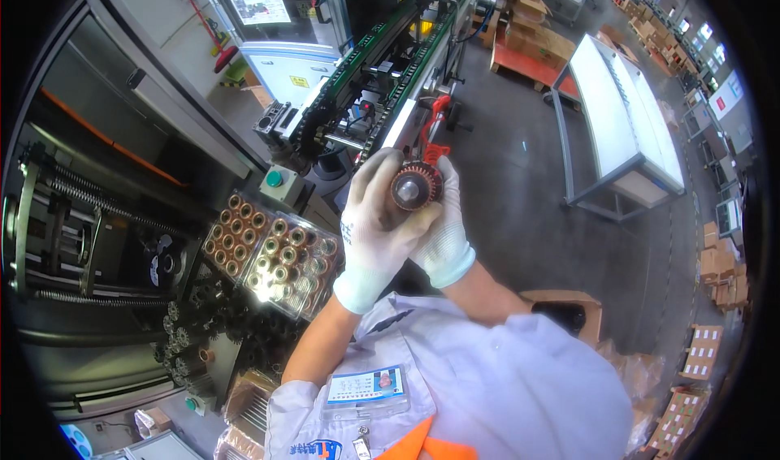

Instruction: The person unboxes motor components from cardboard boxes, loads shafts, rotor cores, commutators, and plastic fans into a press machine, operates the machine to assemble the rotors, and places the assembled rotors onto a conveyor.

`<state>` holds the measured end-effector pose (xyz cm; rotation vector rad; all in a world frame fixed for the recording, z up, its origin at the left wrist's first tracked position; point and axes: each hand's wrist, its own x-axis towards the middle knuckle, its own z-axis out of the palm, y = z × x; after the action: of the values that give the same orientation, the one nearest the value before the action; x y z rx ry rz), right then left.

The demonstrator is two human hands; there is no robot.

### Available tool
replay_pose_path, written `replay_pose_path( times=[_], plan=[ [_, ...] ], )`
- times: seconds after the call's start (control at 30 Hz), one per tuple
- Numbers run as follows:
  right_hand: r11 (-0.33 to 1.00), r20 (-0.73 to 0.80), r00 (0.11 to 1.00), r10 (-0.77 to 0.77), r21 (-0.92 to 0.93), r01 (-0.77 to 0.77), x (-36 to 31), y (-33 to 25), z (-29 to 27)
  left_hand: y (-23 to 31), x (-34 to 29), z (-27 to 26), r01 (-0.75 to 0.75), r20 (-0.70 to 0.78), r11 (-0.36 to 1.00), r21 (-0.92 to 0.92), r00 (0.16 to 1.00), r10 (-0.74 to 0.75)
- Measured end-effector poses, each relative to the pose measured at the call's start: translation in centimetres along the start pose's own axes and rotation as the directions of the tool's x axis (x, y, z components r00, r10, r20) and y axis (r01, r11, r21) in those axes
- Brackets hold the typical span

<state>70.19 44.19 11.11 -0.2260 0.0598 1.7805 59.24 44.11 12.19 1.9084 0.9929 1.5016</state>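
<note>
A workshop floor [520, 164] spreads beyond a green-edged conveyor [383, 70], with a cardboard carton [528, 9] on a red pallet [520, 60]. Two clear trays, the left tray [249, 199] and the right tray [280, 300], lie side by side, each holding rows of copper-coloured rings [279, 227]. In front of the chest, near the conveyor's end, the white-gloved left hand [378, 212] and right hand [445, 231] both curl around a motor armature [414, 187], gripping it between them, its shaft end facing up toward the camera

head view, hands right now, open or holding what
Left hand: closed, holding the copper-toothed rotor.
Right hand: closed, holding the same rotor from its right side.
</note>
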Motion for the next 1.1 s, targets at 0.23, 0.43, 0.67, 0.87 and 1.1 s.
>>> replay_pose_path(
  times=[0.23, 0.43, 0.67, 0.87, 1.1],
  plan=[
    [0.998, -0.005, 1.0, 0.018, -0.058, -0.018, -0.3, 1.4, 0.4, 0.0, -0.9, -1.2, 0.054, -0.083, 0.997, -0.05, 0.995, -0.058],
    [0.997, 0.097, 0.995, 0.029, -0.07, -0.022, 0.9, 1.0, 0.5, -0.6, -3.1, -4.4, 0.064, -0.065, 0.956, 0.286, 0.997, -0.047],
    [0.88, 0.11, 0.994, 0.015, -0.473, 0.039, 5.3, -4.2, 1.8, -3.6, -10.5, -11.4, 0.42, -0.159, 0.888, 0.187, 0.905, -0.395],
    [0.37, 0.197, 0.98, -0.039, -0.908, 0.197, 11.4, -9.3, 3.3, -6.2, -11.4, -11.3, 0.564, -0.225, 0.797, -0.218, 0.765, -0.603],
    [0.583, 0.138, 0.967, 0.213, -0.812, -0.013, 17.9, -12.1, 4.7, -5.5, -4.0, -5.3, 0.603, -0.157, 0.745, -0.284, 0.737, -0.657]
  ],
)
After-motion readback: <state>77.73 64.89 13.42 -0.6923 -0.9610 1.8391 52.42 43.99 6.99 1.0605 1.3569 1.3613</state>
